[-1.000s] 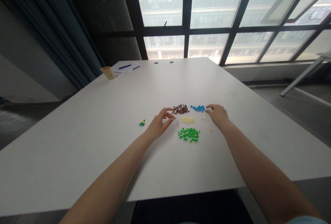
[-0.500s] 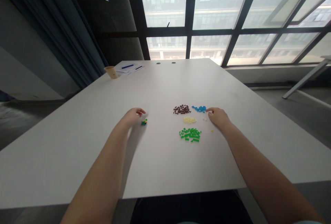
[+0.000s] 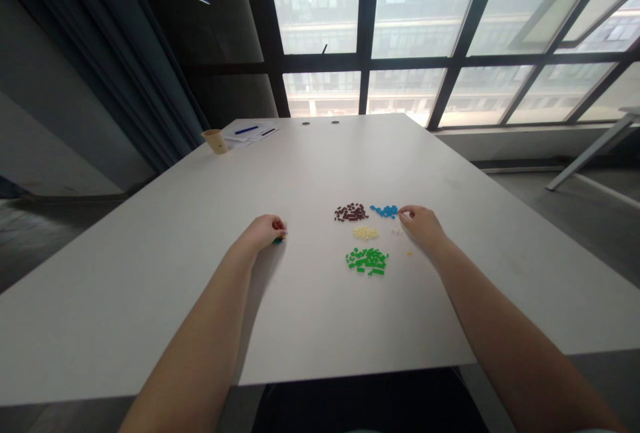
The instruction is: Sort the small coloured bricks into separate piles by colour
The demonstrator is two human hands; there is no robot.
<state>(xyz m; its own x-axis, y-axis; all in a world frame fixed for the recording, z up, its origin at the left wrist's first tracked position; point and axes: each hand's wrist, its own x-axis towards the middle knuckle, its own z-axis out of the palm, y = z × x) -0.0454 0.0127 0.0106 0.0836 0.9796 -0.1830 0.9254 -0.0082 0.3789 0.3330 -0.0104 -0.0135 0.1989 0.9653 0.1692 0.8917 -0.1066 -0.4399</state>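
My left hand (image 3: 265,231) is curled over a small build of toy bricks (image 3: 279,240) in green, blue and other colours. Its fingers are closed around the build and hide most of it. At the right end of a pile of small blue bricks (image 3: 387,211), my right hand (image 3: 419,221) has thumb and forefinger pinched together. Whatever lies between those fingertips is too small to make out. Beside this hand lie a few pale pinkish pieces (image 3: 397,230) and a yellow piece (image 3: 409,253).
Left of the blue bricks is a dark brown brick pile (image 3: 351,212). Nearer me are cream bricks (image 3: 365,233) and green bricks (image 3: 367,260). A tan cup (image 3: 215,142) and papers (image 3: 245,132) with a blue pen (image 3: 247,129) sit at the white table's (image 3: 320,326) far left.
My left hand has come slightly right and toward me, its fingers closing over the small brick build. On my right hand, thumb and forefinger have drawn together by the blue pile.
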